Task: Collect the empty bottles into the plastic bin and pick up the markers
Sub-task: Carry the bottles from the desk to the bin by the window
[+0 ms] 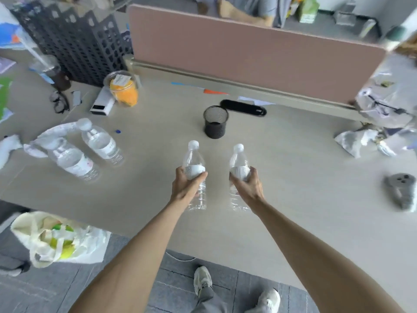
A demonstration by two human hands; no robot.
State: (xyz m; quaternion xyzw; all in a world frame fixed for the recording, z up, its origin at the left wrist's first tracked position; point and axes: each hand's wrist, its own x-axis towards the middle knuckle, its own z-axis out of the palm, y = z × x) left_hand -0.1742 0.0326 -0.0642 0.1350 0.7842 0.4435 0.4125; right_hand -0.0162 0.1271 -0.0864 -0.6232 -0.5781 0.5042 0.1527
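— Clear plastic, both of them? Where are they?
— Yes. The left bottle sits in the left hand, fingers curled round its label; the right bottle is gripped the same way by the right hand. Both are over the desk, side by side, apart.
— Which way do they point?
— Long axes run away from the person, white caps toward the partition, bases toward the body. Upright or tilted, I cannot tell.
— Around them?
— A black mesh cup just beyond. Two more bottles stand near each other far left, and a dark perforated bin at the back left corner.
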